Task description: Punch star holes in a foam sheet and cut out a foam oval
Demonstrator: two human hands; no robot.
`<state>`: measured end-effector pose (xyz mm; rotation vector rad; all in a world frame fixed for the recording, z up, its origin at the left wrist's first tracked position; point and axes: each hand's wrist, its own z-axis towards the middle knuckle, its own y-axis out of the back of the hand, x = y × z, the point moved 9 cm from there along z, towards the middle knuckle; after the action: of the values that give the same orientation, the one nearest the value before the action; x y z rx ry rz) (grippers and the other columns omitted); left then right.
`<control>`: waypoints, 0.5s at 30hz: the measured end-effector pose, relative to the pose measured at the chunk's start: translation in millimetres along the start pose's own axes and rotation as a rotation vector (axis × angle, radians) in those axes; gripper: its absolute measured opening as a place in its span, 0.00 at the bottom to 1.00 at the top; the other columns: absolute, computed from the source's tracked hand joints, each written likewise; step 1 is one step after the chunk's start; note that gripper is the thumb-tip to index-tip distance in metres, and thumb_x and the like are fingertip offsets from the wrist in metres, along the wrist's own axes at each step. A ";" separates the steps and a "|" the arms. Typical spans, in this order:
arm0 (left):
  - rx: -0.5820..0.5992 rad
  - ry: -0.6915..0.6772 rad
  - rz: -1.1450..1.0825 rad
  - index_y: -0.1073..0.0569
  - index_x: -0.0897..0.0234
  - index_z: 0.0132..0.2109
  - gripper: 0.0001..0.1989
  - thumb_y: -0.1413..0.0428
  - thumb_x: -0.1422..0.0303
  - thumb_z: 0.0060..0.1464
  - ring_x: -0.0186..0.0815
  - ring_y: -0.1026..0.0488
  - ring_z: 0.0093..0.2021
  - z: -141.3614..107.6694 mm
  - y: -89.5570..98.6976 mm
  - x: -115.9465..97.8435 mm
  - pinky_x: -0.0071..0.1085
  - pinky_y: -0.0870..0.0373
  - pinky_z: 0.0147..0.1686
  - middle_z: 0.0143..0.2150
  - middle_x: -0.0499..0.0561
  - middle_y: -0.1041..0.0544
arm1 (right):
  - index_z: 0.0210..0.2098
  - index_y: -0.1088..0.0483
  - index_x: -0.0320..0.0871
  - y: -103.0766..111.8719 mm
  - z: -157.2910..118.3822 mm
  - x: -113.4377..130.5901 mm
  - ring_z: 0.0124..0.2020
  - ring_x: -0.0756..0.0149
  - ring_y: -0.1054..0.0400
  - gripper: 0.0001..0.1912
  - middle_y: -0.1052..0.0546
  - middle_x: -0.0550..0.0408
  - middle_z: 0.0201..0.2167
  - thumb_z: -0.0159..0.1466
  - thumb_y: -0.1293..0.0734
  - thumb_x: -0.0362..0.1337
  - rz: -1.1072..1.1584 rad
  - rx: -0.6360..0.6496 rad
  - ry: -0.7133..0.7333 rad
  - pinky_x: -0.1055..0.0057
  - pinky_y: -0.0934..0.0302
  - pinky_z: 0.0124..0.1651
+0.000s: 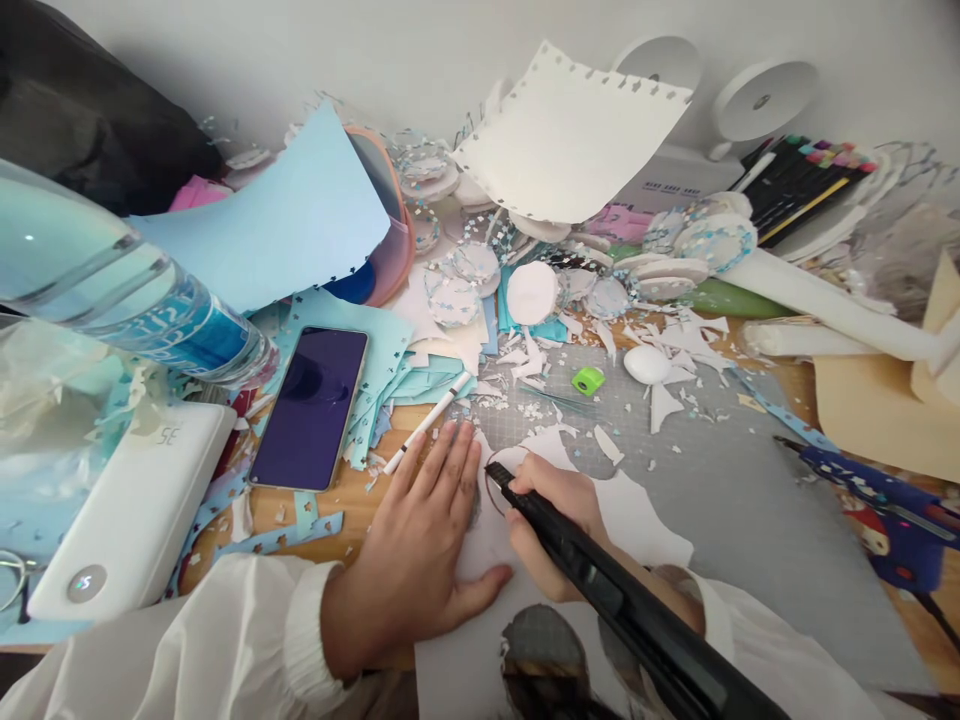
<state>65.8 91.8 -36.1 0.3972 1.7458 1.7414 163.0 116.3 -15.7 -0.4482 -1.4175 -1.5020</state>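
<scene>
My left hand [420, 550] lies flat on a white sheet of paper [465, 650], fingers stretched forward. Gripped in my right hand [559, 510] is a black utility knife [600, 580], its tip touching the paper at the edge of a drawn round outline. Nearer to me, the sheet has round cut-out holes that show the grey cutting mat [750, 540] beneath. A white pen [427, 423] lies just beyond my left fingertips. Torn white paper scraps [529, 355] are scattered past both hands.
On the left are a phone [310, 408], a white power bank [135, 510] and a leaning water bottle [135, 290]. A small green punch [588, 380] and a white egg-shaped piece [647, 365] sit ahead. A blue glue gun [885, 510] lies at right. White discs [532, 293] crowd the back.
</scene>
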 end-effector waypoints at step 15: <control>0.005 0.001 0.007 0.50 0.80 0.68 0.46 0.54 0.46 0.56 0.57 0.60 0.71 -0.2 -2.3 -2.1 0.51 0.64 0.67 0.71 0.68 0.52 | 0.32 0.47 0.48 4.7 -9.0 6.3 0.17 0.74 0.49 0.11 0.45 0.65 0.20 0.53 0.40 0.29 -0.012 -0.094 0.087 0.75 0.51 0.22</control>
<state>67.8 90.2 -37.8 0.4047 1.7511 1.7427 167.2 106.5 -10.3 -0.4270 -1.2880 -1.5831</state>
